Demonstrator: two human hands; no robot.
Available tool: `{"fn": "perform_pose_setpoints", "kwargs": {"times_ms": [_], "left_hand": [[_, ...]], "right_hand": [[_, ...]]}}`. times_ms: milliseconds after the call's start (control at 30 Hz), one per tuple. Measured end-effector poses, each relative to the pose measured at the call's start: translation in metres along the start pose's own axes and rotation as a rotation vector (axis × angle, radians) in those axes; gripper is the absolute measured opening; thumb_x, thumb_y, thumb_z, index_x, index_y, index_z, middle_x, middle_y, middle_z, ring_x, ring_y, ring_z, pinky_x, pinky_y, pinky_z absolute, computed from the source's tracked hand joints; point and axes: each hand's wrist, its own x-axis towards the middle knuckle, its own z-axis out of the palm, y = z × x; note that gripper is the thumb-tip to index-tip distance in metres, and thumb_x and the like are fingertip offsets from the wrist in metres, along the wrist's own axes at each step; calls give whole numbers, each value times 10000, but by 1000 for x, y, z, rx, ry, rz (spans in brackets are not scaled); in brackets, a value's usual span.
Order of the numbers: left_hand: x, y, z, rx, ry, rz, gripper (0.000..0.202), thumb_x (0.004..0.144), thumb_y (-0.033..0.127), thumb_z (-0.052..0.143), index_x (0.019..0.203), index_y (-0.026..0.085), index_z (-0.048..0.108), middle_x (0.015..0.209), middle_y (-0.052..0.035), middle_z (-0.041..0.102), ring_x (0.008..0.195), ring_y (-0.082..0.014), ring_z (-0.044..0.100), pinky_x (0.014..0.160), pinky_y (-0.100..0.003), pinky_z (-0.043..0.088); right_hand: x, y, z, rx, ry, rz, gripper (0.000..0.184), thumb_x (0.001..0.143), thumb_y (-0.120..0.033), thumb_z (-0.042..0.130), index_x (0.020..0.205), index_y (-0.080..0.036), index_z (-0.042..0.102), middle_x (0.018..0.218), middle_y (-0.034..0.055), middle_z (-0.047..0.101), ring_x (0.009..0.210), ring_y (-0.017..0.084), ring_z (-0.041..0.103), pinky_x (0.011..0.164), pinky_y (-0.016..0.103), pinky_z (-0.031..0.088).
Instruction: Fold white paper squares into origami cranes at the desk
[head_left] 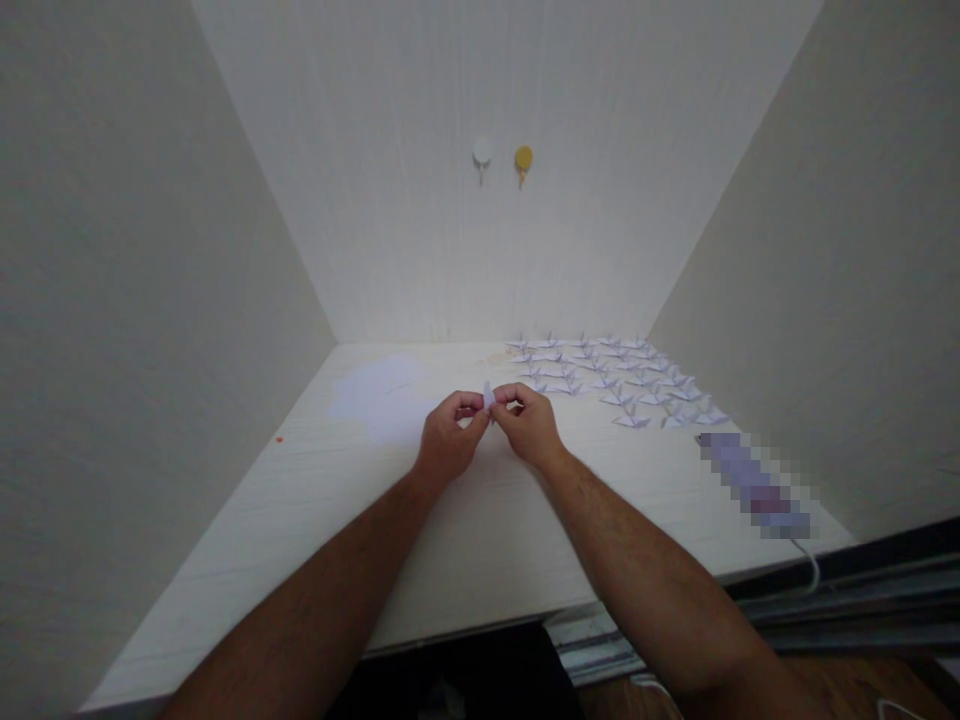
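Between my two hands, above the middle of the white table (pixel 495 540), a small piece of folded white paper (pixel 487 394) stands upright. The fingertips of my left hand (pixel 452 432) pinch its left side. From the right, the thumb and fingers of my right hand (pixel 528 422) pinch it too. My fingers cover its lower part, so its exact folded shape is hard to make out. Several white paper cranes (pixel 600 380) sit in rows on the table beyond my right hand. Past my left hand lie loose white paper sheets (pixel 382 395).
A blurred-out, long flat object (pixel 754 485) with a white cable (pixel 814 570) lies at the table's right edge. A small orange spot (pixel 280 440) is at the left. Walls enclose three sides; a white hook (pixel 481 155) and a yellow hook (pixel 523 158) hang on the back wall.
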Motion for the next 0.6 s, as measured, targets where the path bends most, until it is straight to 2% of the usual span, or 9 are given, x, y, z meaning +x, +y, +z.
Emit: {"fn": "perform_pose_setpoints", "kwargs": {"times_ms": [67,133,433,600], "left_hand": [[0,-1,0,-36,-7,5,138,731,288,671,830,192,674,869,-39,710,814,-176,651,802,-309,501],[1,-3,0,-42,-3,-16,136,727,293,679,815,190,674,840,-34,713,777,-172,653,770,-301,505],[2,-6,0,-23,25,-50,136,707,299,700,778,184,692,779,-23,714,710,-158,643,669,-257,486],[1,-5,2,-9,49,-38,133,721,290,693,787,175,698,782,-20,722,723,-155,661,696,-259,506]], "right_hand": [[0,-1,-1,16,7,-21,67,719,-256,625,737,-192,633,872,28,701,630,121,580,568,240,445],[0,-2,-1,9,8,-38,66,724,-260,628,714,-194,633,933,32,713,642,119,588,558,237,436],[0,-1,2,64,51,6,62,698,-251,662,709,-191,667,864,28,727,566,107,565,518,232,431],[-1,0,3,45,58,-25,80,721,-252,647,745,-190,691,856,16,732,562,103,588,532,225,473]]}}
